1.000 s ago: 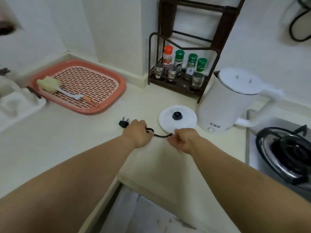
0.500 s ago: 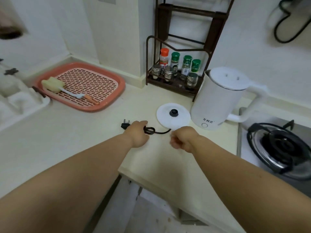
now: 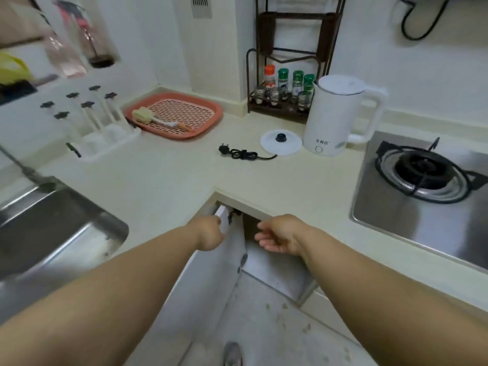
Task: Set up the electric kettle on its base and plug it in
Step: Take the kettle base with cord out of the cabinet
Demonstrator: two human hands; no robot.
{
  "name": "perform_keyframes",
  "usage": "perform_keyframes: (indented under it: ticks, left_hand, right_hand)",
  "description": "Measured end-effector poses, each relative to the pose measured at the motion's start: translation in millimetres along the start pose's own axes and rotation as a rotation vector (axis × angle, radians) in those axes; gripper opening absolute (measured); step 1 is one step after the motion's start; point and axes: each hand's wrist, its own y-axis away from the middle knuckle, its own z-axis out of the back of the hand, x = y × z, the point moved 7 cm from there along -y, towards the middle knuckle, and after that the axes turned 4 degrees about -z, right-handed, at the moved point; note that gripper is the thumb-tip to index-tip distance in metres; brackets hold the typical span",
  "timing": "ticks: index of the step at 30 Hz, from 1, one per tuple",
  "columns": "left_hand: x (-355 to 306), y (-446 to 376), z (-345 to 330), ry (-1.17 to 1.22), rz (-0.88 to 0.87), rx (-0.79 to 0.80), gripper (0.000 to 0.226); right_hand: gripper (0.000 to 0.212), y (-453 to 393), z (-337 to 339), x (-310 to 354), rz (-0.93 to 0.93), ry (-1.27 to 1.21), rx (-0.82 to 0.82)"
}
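A: Our left hand [image 3: 210, 232] has let go of the cord and now closes on the white cabinet door edge [image 3: 223, 217]; our right hand [image 3: 280, 237] hangs open, empty.

B: So plugging in is paused. The bundled black cord [image 3: 244, 154] lies on the counter, its round white base [image 3: 281, 142] beside the tall white plastic kettle [image 3: 335, 114], not under it.

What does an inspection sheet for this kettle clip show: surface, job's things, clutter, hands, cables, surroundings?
Surface: pale countertop.
Job's things: kettle stands beside its base, not on it.
Clutter: pink tray holding a brush; spice rack.
Hands: left hand grips a white cabinet door; right hand open, empty.
Cables: cord bundled, plug lying unplugged.
Surroundings: sink, gas stove.
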Motion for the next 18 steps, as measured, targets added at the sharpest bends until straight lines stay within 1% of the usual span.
perform_keyframes:
  ticks: [2,6,11,14,16,18]
  left_hand:
    - [19.0,12.3,-15.2,-0.001,0.052,0.012,0.053]
    - [50.1,28.5,-38.1,0.035,0.107,0.012,0.044]
    - [76.8,27.1,-76.4,0.145,0.152,0.042,0.046]
    - [87.8,23.1,-93.4,0.187,0.185,0.035,0.042]
    - [94.1,20.9,-97.7,0.212,0.183,0.012,0.039]
    - [94.2,19.9,-99.7,0.195,0.147,0.026,0.036]
  right_hand:
    - [0.016,1.9,-14.8,-20.9,-0.019,0.027,0.022]
    - [0.018,2.4,-41.9,-47.8,-0.020,0.049,0.033]
    - [0.020,-13.1,-77.2,-81.7,-0.090,0.014,0.040]
    - [0.020,-24.2,-98.6,-101.0,-0.130,0.007,0.018]
    - [0.019,-28.3,-113.1,-112.5,-0.149,0.002,0.018]
    - [0.020,-29.9,-125.3,-122.8,-0.157,-0.018,0.021]
